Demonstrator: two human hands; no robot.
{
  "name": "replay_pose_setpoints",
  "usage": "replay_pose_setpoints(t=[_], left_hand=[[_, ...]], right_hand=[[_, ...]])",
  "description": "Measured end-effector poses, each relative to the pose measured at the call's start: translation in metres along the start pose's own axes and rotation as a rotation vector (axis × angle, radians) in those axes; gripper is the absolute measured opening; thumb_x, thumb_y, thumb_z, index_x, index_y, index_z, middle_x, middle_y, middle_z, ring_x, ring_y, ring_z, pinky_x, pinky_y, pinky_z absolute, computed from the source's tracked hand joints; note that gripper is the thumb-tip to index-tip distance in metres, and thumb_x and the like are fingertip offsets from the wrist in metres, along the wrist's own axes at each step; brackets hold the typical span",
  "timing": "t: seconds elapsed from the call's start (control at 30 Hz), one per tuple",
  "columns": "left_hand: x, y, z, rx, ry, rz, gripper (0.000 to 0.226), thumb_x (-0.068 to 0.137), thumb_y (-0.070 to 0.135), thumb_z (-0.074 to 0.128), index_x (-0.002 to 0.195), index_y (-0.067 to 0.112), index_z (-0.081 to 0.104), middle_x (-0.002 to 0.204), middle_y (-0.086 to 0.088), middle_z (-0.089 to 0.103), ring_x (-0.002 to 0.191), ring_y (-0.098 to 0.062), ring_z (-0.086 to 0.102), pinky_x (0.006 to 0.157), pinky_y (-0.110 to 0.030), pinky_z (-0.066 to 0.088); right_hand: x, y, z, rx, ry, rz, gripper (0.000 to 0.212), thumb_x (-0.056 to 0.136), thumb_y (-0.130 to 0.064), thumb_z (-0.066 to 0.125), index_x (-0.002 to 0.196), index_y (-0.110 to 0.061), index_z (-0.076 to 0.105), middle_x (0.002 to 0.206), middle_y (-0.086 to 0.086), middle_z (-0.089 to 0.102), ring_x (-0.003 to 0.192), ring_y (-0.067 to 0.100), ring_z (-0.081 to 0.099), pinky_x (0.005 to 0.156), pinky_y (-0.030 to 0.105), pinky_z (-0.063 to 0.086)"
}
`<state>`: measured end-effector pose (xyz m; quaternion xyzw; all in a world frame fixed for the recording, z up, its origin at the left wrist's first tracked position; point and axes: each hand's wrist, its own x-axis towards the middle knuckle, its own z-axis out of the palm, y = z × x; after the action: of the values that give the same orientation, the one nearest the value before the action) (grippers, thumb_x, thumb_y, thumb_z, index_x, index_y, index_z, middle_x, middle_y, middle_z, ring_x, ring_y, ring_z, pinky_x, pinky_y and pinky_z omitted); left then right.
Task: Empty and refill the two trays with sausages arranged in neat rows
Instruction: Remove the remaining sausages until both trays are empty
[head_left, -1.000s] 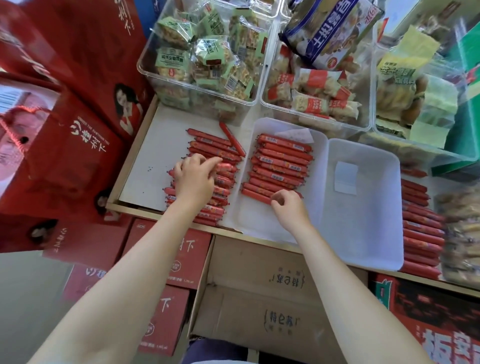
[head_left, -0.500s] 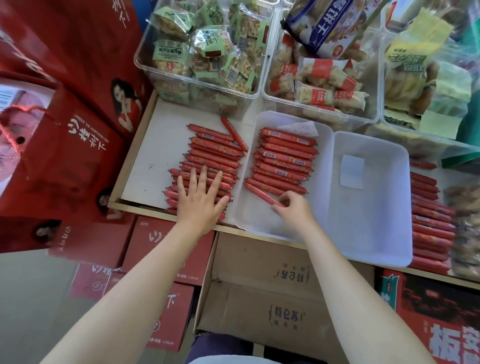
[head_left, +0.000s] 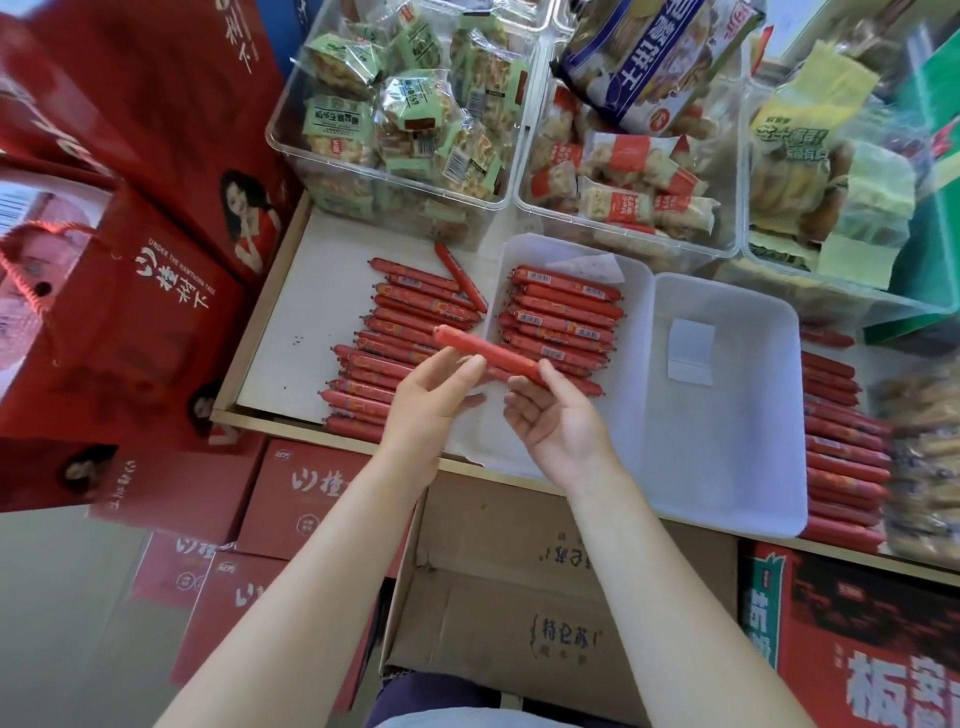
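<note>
One red sausage (head_left: 480, 351) is held in the air between my left hand (head_left: 434, 395) and my right hand (head_left: 558, 415), fingertips on each end, over the left tray's near-left corner. The left white tray (head_left: 631, 415) holds a neat row of red sausages (head_left: 561, 317) in its far half. The right white tray (head_left: 727, 441) holds only a white paper slip (head_left: 691, 351). A loose pile of sausages (head_left: 395, 348) lies on the white shelf (head_left: 291, 332) left of the trays. Another row of sausages (head_left: 839, 447) lies right of the trays.
Clear bins of wrapped snacks (head_left: 410, 119) (head_left: 623, 171) (head_left: 831, 171) stand behind the trays. Red gift boxes (head_left: 119, 291) crowd the left side. An open cardboard box (head_left: 519, 587) and more red boxes (head_left: 306, 499) sit below the shelf's wooden edge (head_left: 291, 423).
My left hand lifted a sausage off the loose pile and carried it right. My right hand left the row in the tray and rose to meet the sausage's other end.
</note>
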<state>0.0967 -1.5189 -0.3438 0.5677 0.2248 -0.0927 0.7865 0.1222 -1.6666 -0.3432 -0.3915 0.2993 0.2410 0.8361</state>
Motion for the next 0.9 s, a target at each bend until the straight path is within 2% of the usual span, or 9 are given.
replay_pose_setpoints(t=[0.1,0.2,0.27,0.37,0.43,0.5,0.6,0.7,0.9], left_hand=[[-0.001,0.005,0.004,-0.262,0.027,-0.004,0.030,0.099,0.013,0.057,0.128,0.005,0.060,0.120,-0.015,0.070,0.113,-0.029,0.066,0.100,-0.038,0.052],[0.011,0.012,-0.010,-0.230,0.094,0.053,0.027,0.101,0.018,0.056,0.126,0.009,0.061,0.108,-0.015,0.071,0.104,-0.029,0.068,0.099,-0.046,0.052],[0.030,0.018,-0.025,0.029,0.153,0.201,0.027,0.100,0.026,0.057,0.126,0.023,0.063,0.101,-0.005,0.069,0.099,-0.021,0.066,0.096,-0.048,0.053],[0.068,0.017,-0.046,0.866,0.212,0.472,0.031,0.098,0.027,0.056,0.126,0.038,0.063,0.109,0.001,0.065,0.107,-0.019,0.058,0.105,-0.047,0.038],[0.086,0.007,-0.053,1.351,0.186,0.476,0.033,0.099,0.023,0.054,0.126,0.039,0.063,0.112,-0.001,0.059,0.112,-0.023,0.052,0.115,-0.051,0.019],[0.094,-0.010,-0.058,1.599,0.103,0.391,0.041,0.100,0.020,0.050,0.136,0.038,0.056,0.131,-0.005,0.054,0.128,-0.026,0.044,0.119,-0.053,0.009],[0.095,-0.033,-0.060,1.715,-0.006,0.177,0.053,0.104,0.038,0.030,0.157,0.035,0.019,0.165,-0.006,0.018,0.152,-0.026,0.009,0.122,-0.055,-0.001],[0.089,-0.045,-0.059,1.727,-0.019,0.087,0.066,0.101,0.059,0.012,0.158,0.031,-0.004,0.166,-0.004,-0.009,0.152,-0.026,-0.015,0.120,-0.054,-0.009],[0.075,-0.049,-0.048,1.825,0.067,0.064,0.067,0.101,0.060,0.008,0.158,0.029,-0.006,0.167,-0.005,-0.005,0.153,-0.027,-0.011,0.119,-0.058,-0.001]], right_hand=[[0.001,0.012,0.008,-0.126,-0.068,0.034,0.025,0.099,-0.028,0.054,0.102,-0.007,0.067,0.081,0.009,0.073,0.067,0.020,0.069,0.067,0.028,0.055],[0.009,0.012,-0.001,-0.357,0.035,0.007,0.031,0.102,-0.033,0.050,0.111,-0.007,0.065,0.095,0.014,0.073,0.080,0.024,0.069,0.074,0.033,0.055],[0.020,0.007,-0.016,-0.578,0.191,-0.105,0.023,0.102,-0.026,0.052,0.110,-0.008,0.064,0.098,0.011,0.071,0.083,0.021,0.068,0.072,0.031,0.053],[0.039,-0.003,-0.042,-1.016,0.333,-0.333,0.014,0.095,-0.016,0.055,0.106,-0.013,0.065,0.103,0.004,0.066,0.097,0.022,0.063,0.077,0.028,0.046],[0.051,-0.006,-0.058,-1.372,0.381,-0.435,0.022,0.092,-0.012,0.055,0.113,-0.012,0.064,0.116,0.006,0.059,0.110,0.025,0.055,0.089,0.031,0.043],[0.059,-0.006,-0.067,-1.655,0.437,-0.472,0.033,0.091,-0.012,0.055,0.124,-0.012,0.060,0.128,0.008,0.053,0.120,0.028,0.046,0.097,0.039,0.041],[0.067,-0.004,-0.074,-1.806,0.449,-0.440,0.041,0.092,-0.011,0.055,0.133,-0.011,0.053,0.133,0.010,0.050,0.124,0.030,0.043,0.098,0.044,0.038],[0.072,0.000,-0.079,-1.872,0.439,-0.401,0.041,0.092,-0.011,0.056,0.132,-0.010,0.051,0.129,0.013,0.050,0.122,0.032,0.044,0.095,0.043,0.039],[0.077,0.011,-0.085,-1.924,0.464,-0.326,0.036,0.089,-0.005,0.058,0.124,-0.010,0.050,0.122,0.013,0.051,0.117,0.032,0.046,0.094,0.041,0.039]])
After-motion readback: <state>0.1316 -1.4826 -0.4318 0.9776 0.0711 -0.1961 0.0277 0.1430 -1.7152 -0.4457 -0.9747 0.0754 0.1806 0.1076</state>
